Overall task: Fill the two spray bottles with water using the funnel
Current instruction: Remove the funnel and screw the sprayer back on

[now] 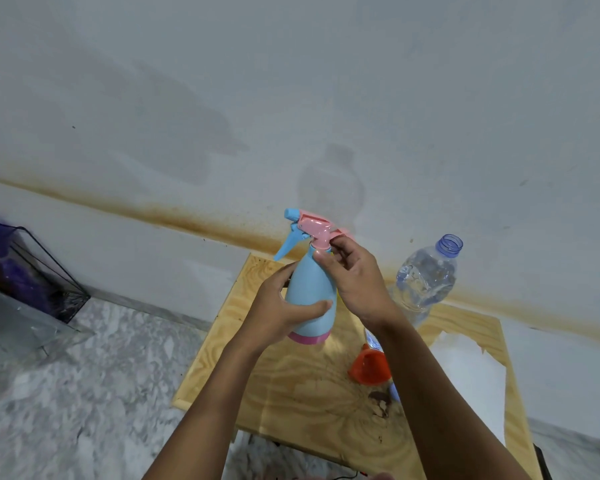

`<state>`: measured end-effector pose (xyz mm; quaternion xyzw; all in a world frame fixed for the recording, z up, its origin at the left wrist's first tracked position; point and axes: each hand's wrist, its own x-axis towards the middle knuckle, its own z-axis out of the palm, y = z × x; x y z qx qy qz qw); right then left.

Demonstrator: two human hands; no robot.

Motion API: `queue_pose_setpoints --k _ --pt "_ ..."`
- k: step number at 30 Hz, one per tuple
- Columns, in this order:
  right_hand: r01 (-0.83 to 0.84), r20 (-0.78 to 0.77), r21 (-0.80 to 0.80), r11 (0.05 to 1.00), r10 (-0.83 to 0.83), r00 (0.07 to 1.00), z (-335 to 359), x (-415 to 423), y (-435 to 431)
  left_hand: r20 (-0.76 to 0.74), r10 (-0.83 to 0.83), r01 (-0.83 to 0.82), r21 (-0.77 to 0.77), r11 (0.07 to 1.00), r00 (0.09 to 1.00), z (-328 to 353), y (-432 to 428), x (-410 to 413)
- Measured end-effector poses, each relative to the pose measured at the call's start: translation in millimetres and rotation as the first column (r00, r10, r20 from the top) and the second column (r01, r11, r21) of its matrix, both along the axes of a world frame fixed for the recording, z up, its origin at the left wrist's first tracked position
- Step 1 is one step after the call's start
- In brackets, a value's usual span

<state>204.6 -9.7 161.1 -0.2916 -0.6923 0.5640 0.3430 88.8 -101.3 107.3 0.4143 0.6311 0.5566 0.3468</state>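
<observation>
A light blue spray bottle (310, 296) with a pink base and a pink and blue spray head (309, 228) is held upright above the wooden table (291, 393). My left hand (281, 310) grips its body from the left. My right hand (354, 275) pinches the pink collar at its neck. An orange funnel (369, 367) lies on the table under my right forearm. An uncapped clear water bottle (426, 275), partly full, stands at the back right. A bit of yellow shows behind the blue bottle; what it is I cannot tell.
A white sheet (465, 372) covers the right part of the table. A small blue cap (394, 391) and some brown scraps (378, 403) lie near the funnel. A glass tank (32, 282) with purple contents stands on the marble floor at left. The wall is close behind the table.
</observation>
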Motion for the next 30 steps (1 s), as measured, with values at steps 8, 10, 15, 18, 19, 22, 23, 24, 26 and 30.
queue_pose_setpoints --k 8,10,15,18,19,22,23,24,26,30 --pt "-0.031 0.05 0.028 0.999 0.029 0.998 -4 0 7 0.033 -0.101 0.102 -0.024 0.995 0.994 -2 2 -6" --pt "-0.085 0.077 -0.01 0.996 0.085 0.993 -4 6 11 0.049 -0.171 0.173 -0.04 0.984 0.984 -2 1 -10" --pt "0.005 0.114 0.025 1.0 -0.008 0.993 -13 6 11 0.121 -0.215 0.222 -0.047 0.974 0.969 -6 1 -6" --pt "-0.023 0.125 -0.045 0.999 0.029 0.992 -14 5 13 0.177 -0.246 0.256 -0.031 0.966 0.953 -11 1 -2" --pt "-0.065 0.133 -0.086 0.994 0.077 0.988 -11 5 13 0.183 -0.271 0.281 -0.032 0.959 0.945 -12 1 -2" --pt "-0.172 0.181 -0.125 0.977 0.193 0.964 -11 0 16 0.165 -0.365 0.38 -0.065 0.923 0.916 -15 0 -1" --pt "-0.182 0.168 -0.16 0.97 0.208 0.964 -13 -3 17 0.183 -0.376 0.395 -0.082 0.915 0.909 -17 0 -1" --pt "-0.18 0.13 -0.218 0.959 0.212 0.969 -14 -4 18 0.204 -0.375 0.4 -0.098 0.911 0.904 -18 0 -2" --pt "-0.164 0.085 -0.301 0.939 0.198 0.977 -17 -5 20 0.23 -0.363 0.399 -0.137 0.907 0.903 -22 -1 -9" --pt "-0.127 0.178 -0.197 0.972 0.163 0.97 -28 -1 26 0.156 -0.257 0.295 -0.313 0.903 0.954 -50 -8 -34"
